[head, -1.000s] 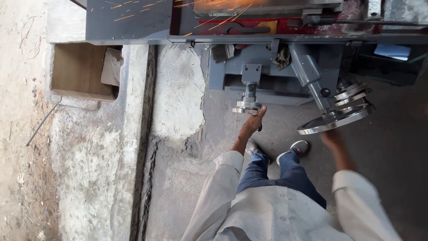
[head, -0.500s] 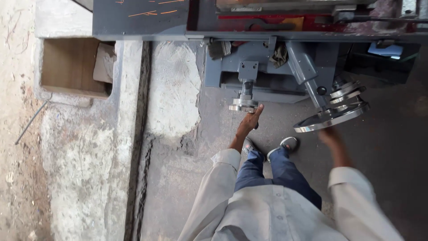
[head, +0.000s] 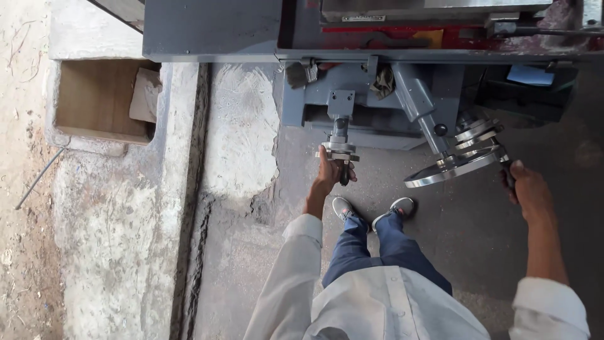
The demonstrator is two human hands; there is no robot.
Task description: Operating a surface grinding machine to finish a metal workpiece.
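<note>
From up here I look down on a large grey machine (head: pixel 377 75) standing across the far side of the concrete floor (head: pixel 239 252), and both my hands are on its controls. The big handwheel (head: pixel 454 167) to the right is bright steel, tilted, stiff and plainly heavy; I judge it turns best by the dark handle at its rim, which is where my right hand (head: pixel 527 189) sits, fingers wrapped round that handle. The small handwheel (head: pixel 338 150) near the middle hangs on a short shaft under the grey housing; it looks rigid, smooth metal, probably slick with oil, and light to spin, best taken at its dark crank handle. My left hand (head: pixel 330 173) has its fingers closed on that handle from below. Against the frame of a second ago, the sparks along the far edge of the machine are gone, and both hands sit in the same places on the wheels.
</note>
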